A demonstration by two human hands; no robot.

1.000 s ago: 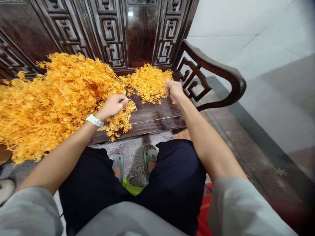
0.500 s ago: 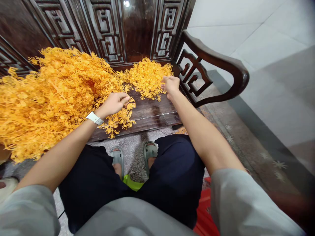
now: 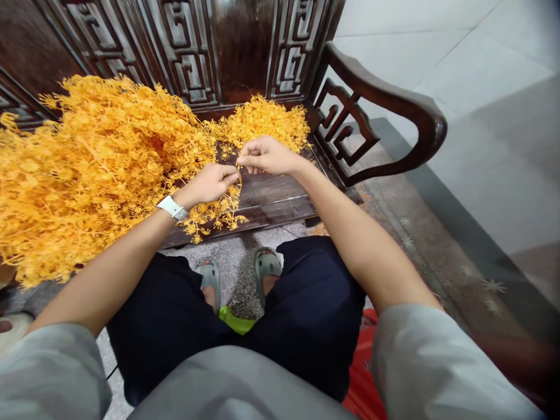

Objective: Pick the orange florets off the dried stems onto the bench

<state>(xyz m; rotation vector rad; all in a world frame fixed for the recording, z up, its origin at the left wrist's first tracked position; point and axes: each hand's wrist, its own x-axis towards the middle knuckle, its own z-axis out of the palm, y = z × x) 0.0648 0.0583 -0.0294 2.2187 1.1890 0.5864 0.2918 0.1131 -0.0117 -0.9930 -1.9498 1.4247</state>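
Note:
My left hand point(image 3: 213, 182), with a white watch point(image 3: 172, 206) on its wrist, pinches the upper end of a yellow plastic sprig point(image 3: 221, 213) with small spiky florets. The sprig hangs over the front of the dark wooden bench seat point(image 3: 275, 195). My right hand point(image 3: 268, 156) meets the left one at the sprig's tip, thumb and forefinger pinched together there, its other fingers curled. A large heap of yellow sprigs point(image 3: 100, 175) spreads along the left. Behind my right hand lies a smaller pile of loose yellow florets point(image 3: 271, 122).
The bench has a carved back point(image 3: 240, 52) and a curved armrest point(image 3: 385, 93) at the right. Below are my legs, grey-green sandals point(image 3: 268, 265), something bright green point(image 3: 236, 321) between my knees and a red object point(image 3: 365, 373) by my right leg.
My right hand has moved left from the small pile's right edge to my left hand. My left hand keeps its pinch on the sprig and has barely moved.

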